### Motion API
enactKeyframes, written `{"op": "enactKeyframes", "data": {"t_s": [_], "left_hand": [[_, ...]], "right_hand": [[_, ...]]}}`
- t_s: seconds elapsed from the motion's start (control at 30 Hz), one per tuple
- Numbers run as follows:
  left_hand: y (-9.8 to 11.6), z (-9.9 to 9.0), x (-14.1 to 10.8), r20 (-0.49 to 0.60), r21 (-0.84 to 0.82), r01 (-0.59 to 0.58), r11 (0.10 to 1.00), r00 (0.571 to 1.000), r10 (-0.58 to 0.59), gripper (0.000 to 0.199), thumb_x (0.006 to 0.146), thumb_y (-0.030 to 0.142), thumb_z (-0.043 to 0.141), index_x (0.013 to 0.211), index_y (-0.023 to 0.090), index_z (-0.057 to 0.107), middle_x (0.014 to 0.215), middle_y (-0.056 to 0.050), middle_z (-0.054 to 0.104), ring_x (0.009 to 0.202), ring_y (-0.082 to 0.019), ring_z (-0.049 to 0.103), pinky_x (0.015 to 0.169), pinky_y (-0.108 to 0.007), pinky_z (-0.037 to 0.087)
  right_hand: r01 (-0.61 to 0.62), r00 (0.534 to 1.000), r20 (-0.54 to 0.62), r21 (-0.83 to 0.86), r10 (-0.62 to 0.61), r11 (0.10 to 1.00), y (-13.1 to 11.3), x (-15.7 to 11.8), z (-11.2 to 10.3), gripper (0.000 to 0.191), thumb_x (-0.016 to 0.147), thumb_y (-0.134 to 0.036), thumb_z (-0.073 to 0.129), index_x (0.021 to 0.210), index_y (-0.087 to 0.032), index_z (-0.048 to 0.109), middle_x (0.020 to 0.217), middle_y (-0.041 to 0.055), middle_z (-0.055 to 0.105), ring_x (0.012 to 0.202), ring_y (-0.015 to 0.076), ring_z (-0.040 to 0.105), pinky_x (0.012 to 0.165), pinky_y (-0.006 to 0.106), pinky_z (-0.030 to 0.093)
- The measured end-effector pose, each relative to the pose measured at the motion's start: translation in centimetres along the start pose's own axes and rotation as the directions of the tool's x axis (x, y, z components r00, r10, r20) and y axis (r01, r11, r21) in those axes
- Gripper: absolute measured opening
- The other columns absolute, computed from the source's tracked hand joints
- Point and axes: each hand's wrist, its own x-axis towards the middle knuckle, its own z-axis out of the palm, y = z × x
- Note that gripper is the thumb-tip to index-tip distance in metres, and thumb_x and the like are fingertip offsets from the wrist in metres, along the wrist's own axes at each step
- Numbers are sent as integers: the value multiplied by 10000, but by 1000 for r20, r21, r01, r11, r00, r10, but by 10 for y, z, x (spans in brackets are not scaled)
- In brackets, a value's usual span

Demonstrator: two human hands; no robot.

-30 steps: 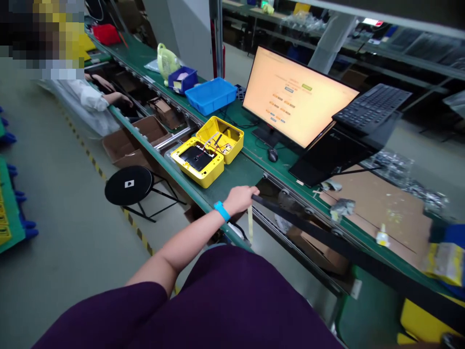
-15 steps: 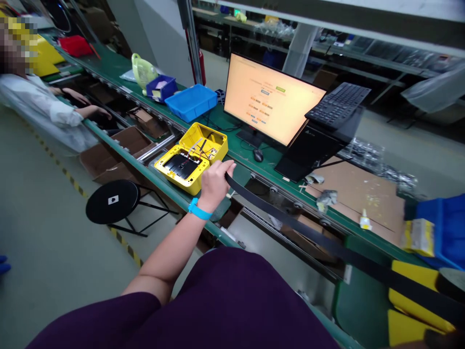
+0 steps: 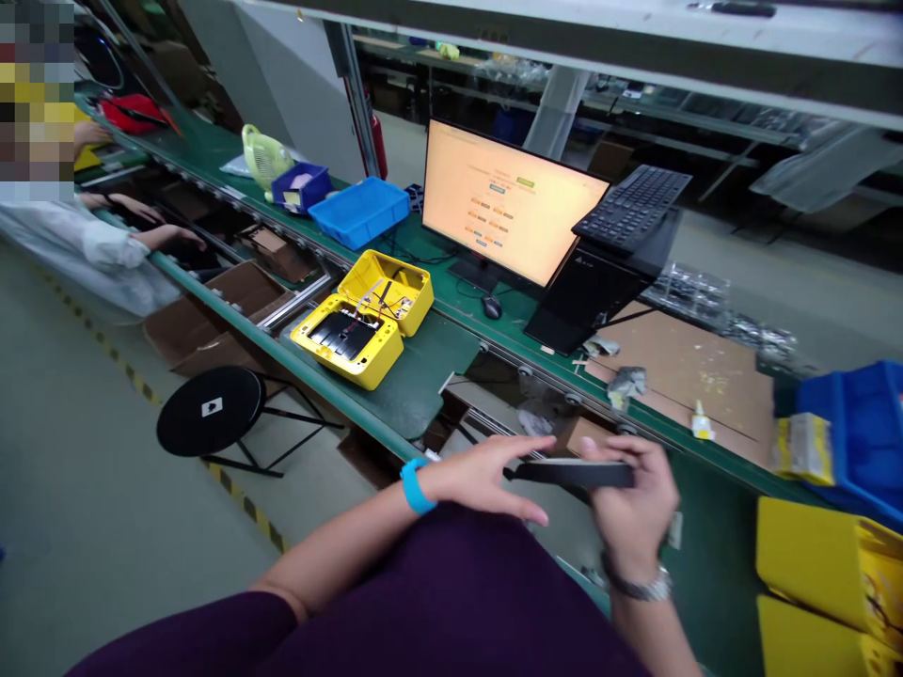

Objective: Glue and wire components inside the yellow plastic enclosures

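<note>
The right hand (image 3: pixel 635 494), at the lower right of the frame, grips a black strip (image 3: pixel 582 473) between thumb and fingers. The strip points toward the left, its near end reaching the gap of the left hand (image 3: pixel 486 475). That left hand is wide open, thumb and fingers spread around the strip's end; whether they touch it cannot be told. A blue wristband (image 3: pixel 418 486) circles the left wrist and a metal watch (image 3: pixel 641 585) the right.

Left of the middle of the frame, an open yellow case (image 3: pixel 377 365) sits on the green surface (image 3: pixel 441 348), with a black part and wires inside. Behind it stand a light blue tray (image 3: pixel 361 214), a dark blue bin (image 3: pixel 302 191) and a pale green fan (image 3: pixel 264 158).

In the upper middle is a lit monitor (image 3: pixel 508 202), a mouse (image 3: pixel 492 307) in front of it. A keyboard (image 3: pixel 635 205) lies on top of a black computer case (image 3: pixel 585 291) just to its right. Farther right, a small white bottle (image 3: pixel 701 423) stands on flat cardboard (image 3: pixel 695 367). Yellow housings (image 3: pixel 808 555) occupy the lower right corner. A black stool (image 3: pixel 210 414) stands at the left, below another person's white sleeve (image 3: pixel 117 246).
</note>
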Motion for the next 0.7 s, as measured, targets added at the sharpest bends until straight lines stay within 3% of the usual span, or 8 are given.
{"op": "enactKeyframes", "data": {"t_s": [0.07,0.13,0.23,0.33,0.47,0.57,0.67,0.7], "left_hand": [[9,13,-1,-128,7,3,1000,992,-2,537,890,430,739,1353,196,600,1221,-94,716,1128,-224,657,1050,-357,469],[12,18,-7,-173,48,67,997,983,-57,240,956,379,648,1072,179,712,938,-51,740,882,-184,678,890,-314,506],[11,16,-20,-194,-44,148,988,969,-153,256,959,411,639,918,167,705,776,-15,688,697,-139,624,684,-255,474],[11,14,-29,-232,-234,94,968,961,-150,293,934,450,674,921,160,708,828,-35,703,777,-160,656,734,-264,509],[8,9,-32,-318,-242,65,968,937,-142,361,893,440,731,1163,201,704,1223,-104,690,1093,-232,658,988,-348,514],[0,2,-36,-344,-107,247,963,899,-269,572,837,433,788,1350,258,603,1293,-87,662,1061,-227,651,962,-348,514],[-17,0,-42,-233,139,338,931,925,-301,185,920,247,587,1081,227,675,1038,-54,719,951,-226,641,928,-361,490],[-24,1,-43,-207,234,342,910,932,-297,182,888,162,516,989,215,658,989,-59,710,934,-232,633,954,-382,473]], "right_hand": [[28,992,122,24,-31,999,5,-13,20,290,848,-366,796,998,-198,614,721,1,657,638,177,655,624,292,517],[83,975,205,6,-82,997,12,-19,30,278,882,-329,763,1063,-203,594,699,-23,633,612,167,643,635,299,518],[240,950,214,-35,-227,970,22,-16,33,444,859,-265,788,1212,-216,523,713,-44,631,622,170,655,696,330,539],[255,943,205,65,-263,965,24,-9,36,593,852,-271,789,1329,-231,439,921,28,695,746,196,702,738,358,572],[-71,891,454,147,-4,987,16,-5,44,203,983,-376,626,1097,-215,577,767,18,686,644,177,664,608,295,537],[-94,938,345,124,45,988,12,-4,47,228,959,-428,660,954,-216,578,630,-27,613,550,153,592,556,265,484],[11,976,215,55,-23,998,14,2,42,276,909,-446,721,984,-213,591,596,-59,555,511,137,540,567,260,480],[57,984,165,22,-60,998,15,7,38,299,893,-454,737,1001,-210,603,600,-59,553,516,141,548,581,265,490]]}}
